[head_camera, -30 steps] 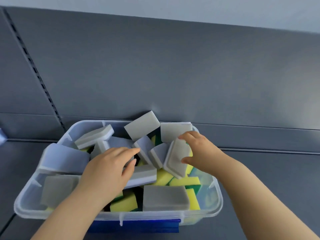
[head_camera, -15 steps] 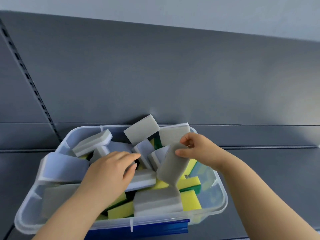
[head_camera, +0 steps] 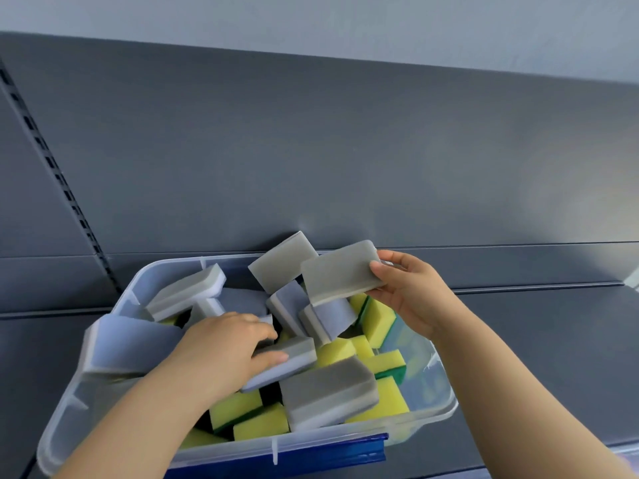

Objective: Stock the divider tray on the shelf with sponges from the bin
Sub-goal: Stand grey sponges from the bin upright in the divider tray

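**Right hand** [head_camera: 411, 299] pinches a grey sponge [head_camera: 340, 276] by one end above the far side of the bin [head_camera: 439, 392], apparently to carry it clear of the others. **Left hand** [head_camera: 221, 350], fingers curled, grips a second sponge [head_camera: 294, 354] inside the bin, likely for the same trip. The divider tray is unseen.

Soft, cool, even light, with a wide-angle bend toward the frame edges.
No hard shadows fall anywhere. A broad pale sheen lies on the grey back panel [head_camera: 553, 188] at the right of the frame, and the only dark patches sit in the gaps between the yellow sponges [head_camera: 380, 321] in the clear bin [head_camera: 439, 409]. The grey sponge [head_camera: 340, 276] held up in the right hand [head_camera: 411, 295] is crisp. The left hand [head_camera: 221, 354] and the grey-and-white sponge [head_camera: 287, 361] it grips look slightly smeared. The slotted upright [head_camera: 52, 160] at left leans, the shelf lines bow, and the lower corners are soft.
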`<move>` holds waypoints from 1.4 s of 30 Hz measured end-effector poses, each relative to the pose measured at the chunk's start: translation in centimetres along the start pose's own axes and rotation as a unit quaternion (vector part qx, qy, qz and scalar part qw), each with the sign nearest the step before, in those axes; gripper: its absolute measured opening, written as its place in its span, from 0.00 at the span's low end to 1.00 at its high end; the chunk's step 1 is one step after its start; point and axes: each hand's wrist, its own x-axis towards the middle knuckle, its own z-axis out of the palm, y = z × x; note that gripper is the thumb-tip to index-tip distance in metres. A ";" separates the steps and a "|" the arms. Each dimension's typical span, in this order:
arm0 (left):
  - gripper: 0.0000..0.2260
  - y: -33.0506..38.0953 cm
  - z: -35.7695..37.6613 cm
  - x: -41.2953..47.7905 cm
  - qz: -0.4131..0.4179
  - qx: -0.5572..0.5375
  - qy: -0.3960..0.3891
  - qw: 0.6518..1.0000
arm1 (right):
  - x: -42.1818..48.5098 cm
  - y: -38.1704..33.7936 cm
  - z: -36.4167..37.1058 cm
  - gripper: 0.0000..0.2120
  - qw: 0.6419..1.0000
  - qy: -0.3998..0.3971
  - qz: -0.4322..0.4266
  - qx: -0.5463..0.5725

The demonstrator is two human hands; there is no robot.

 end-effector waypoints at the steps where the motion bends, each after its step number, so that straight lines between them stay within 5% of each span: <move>1: 0.25 -0.1 0.1 -0.1 0.007 -0.004 -0.016 1.000 | 0.0 0.1 -0.1 0.14 1.000 0.005 0.001 0.004; 7: 0.27 0.3 0.6 -0.9 0.012 0.047 -0.023 0.999 | 0.1 0.7 -0.8 0.16 1.000 0.021 0.010 -0.009; 14: 0.20 0.9 -0.7 -1.4 -0.038 -0.067 0.116 0.990 | -0.7 1.0 -1.0 0.16 0.973 0.036 -0.031 -0.227; 20: 0.21 0.3 -1.8 -1.0 -0.100 -0.199 0.240 0.945 | -1.7 0.5 -1.0 0.22 0.943 0.014 -0.063 -0.328; 25: 0.25 0.1 -2.1 -0.4 -0.122 -0.166 0.245 0.947 | -3.0 -0.2 -1.0 0.30 0.864 -0.070 -0.027 -0.498; 28: 0.24 0.7 -1.7 -0.2 -0.116 -0.159 0.221 0.955 | -3.4 -0.4 -0.7 0.28 0.777 -0.116 0.007 -0.619; 30: 0.22 1.2 -1.4 -0.2 -0.118 -0.162 0.228 0.953 | -3.4 0.0 -0.4 0.22 0.759 -0.095 -0.009 -0.644; 32: 0.21 1.1 -1.4 -0.3 -0.130 -0.166 0.249 0.945 | -3.1 0.2 -0.5 0.16 0.799 -0.056 -0.041 -0.598; 36: 0.21 -0.1 -2.0 -0.5 -0.153 -0.158 0.279 0.935 | -2.9 0.1 -0.7 0.15 0.968 -0.048 0.008 -0.247; 38: 0.22 -0.3 -2.1 -0.4 -0.152 -0.155 0.267 0.939 | -3.0 0.1 -0.7 0.22 0.986 -0.070 0.034 -0.148; 42: 0.25 0.1 -2.2 -0.4 -0.130 -0.163 0.235 0.949 | -2.8 0.6 -0.3 0.34 0.980 -0.102 0.001 -0.173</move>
